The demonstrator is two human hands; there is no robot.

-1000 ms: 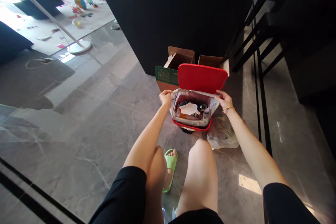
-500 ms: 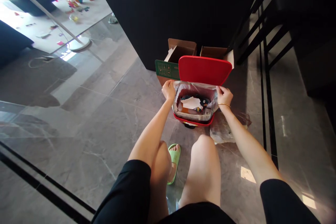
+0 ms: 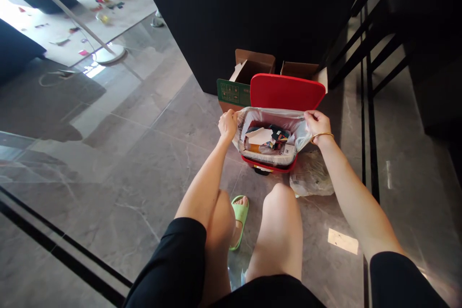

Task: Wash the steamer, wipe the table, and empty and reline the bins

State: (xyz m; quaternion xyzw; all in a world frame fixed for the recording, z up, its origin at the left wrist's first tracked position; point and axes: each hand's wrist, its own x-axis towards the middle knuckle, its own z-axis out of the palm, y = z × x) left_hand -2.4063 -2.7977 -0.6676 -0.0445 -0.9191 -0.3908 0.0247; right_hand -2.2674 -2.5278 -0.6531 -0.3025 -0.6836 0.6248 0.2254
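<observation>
A red trash can (image 3: pixel 288 169) stands on the floor in front of my knees, its red lid (image 3: pixel 287 91) tipped up at the back. Inside it sits a clear plastic trash bag (image 3: pixel 269 158) with mixed rubbish (image 3: pixel 267 137) in it, including a torn white piece. My left hand (image 3: pixel 228 125) is closed on the bag's left rim. Wearing a thin bracelet, my right hand (image 3: pixel 318 126) pinches the opposite rim. Between the two hands the bag's mouth is stretched wide, raised above the can's edge.
Open cardboard boxes (image 3: pixel 231 91) stand behind the can against a dark cabinet (image 3: pixel 252 9). A filled clear plastic bag (image 3: pixel 312 175) lies on the floor to the can's right. Dark chair legs (image 3: pixel 386 53) are at the right; a lamp base (image 3: pixel 110 54) stands far left.
Both hands have moved apart, the right one further outward, pulling the bag's rim wider and clear of the can's sides. The view has shifted slightly.
</observation>
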